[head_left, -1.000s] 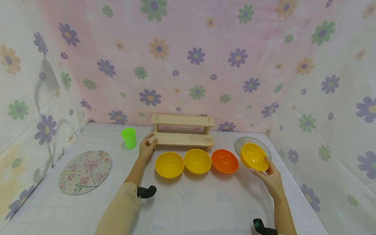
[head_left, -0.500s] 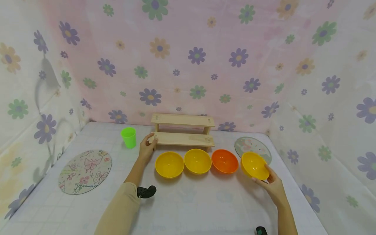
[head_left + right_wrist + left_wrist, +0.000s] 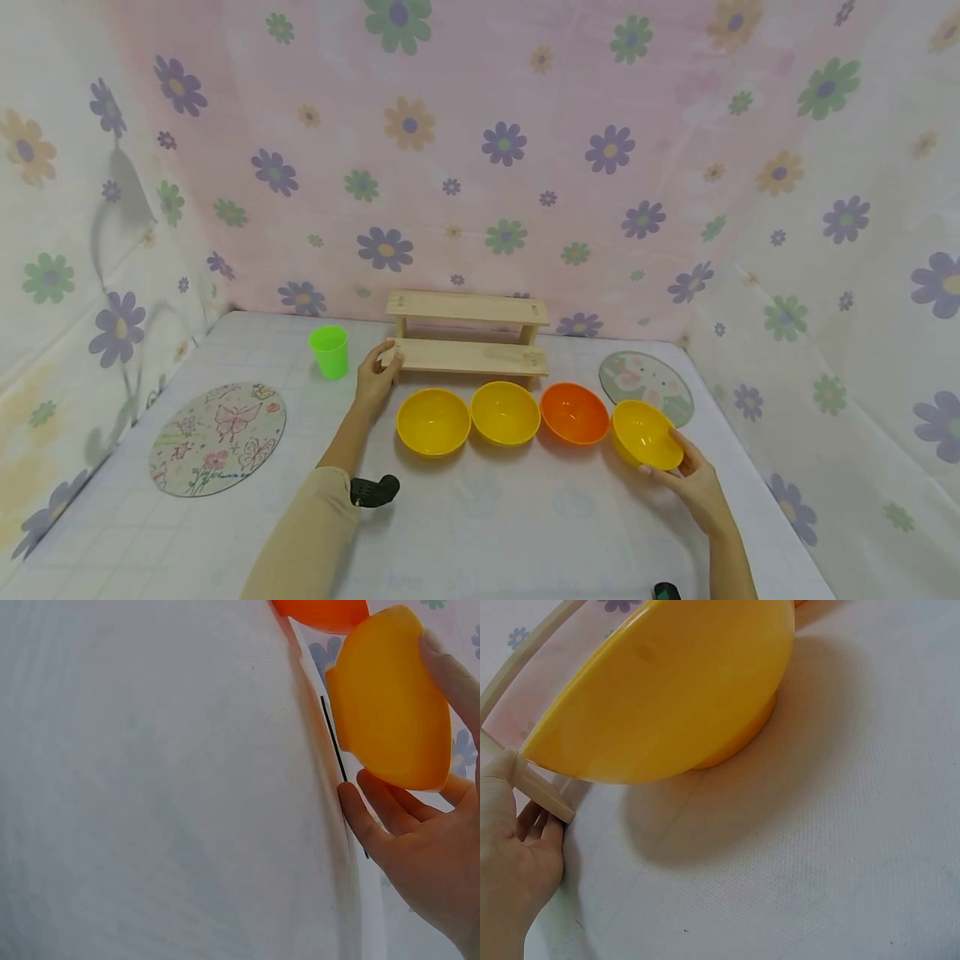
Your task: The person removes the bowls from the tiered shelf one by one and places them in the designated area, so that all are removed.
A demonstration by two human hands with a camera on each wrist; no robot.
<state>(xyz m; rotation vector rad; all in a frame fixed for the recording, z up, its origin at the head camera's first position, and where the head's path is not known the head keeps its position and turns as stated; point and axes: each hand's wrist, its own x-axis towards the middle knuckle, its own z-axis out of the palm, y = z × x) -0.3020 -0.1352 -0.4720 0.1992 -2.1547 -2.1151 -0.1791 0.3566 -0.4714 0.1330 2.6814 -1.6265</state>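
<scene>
At the right, my right hand (image 3: 703, 490) holds a yellow bowl (image 3: 643, 435) by its right side, thumb toward the near rim. In the right wrist view that bowl (image 3: 390, 705) is slightly tilted, and a narrow gap shows between its foot and the table. My left hand (image 3: 373, 382) grips the left end of the lower board of a two-step wooden shelf (image 3: 472, 357). The left wrist view has the thumb above the board (image 3: 546, 798) and fingers below. An orange bowl (image 3: 574, 414) and two yellow bowls, one middle (image 3: 506, 414) and one left (image 3: 433, 423), stand in a row before the shelf.
A bright green cup (image 3: 330, 352) stands left of the shelf. Round patterned mats lie on the white table, one with butterflies (image 3: 219, 440) at left and a greenish one (image 3: 648, 385) behind the held bowl. Flowered cloth walls (image 3: 465, 167) close off the back and sides.
My right hand has brought the yellow bowl down and nearer to me, off the greenish mat, to the right end of the bowl row. The left hand stays on the shelf.
</scene>
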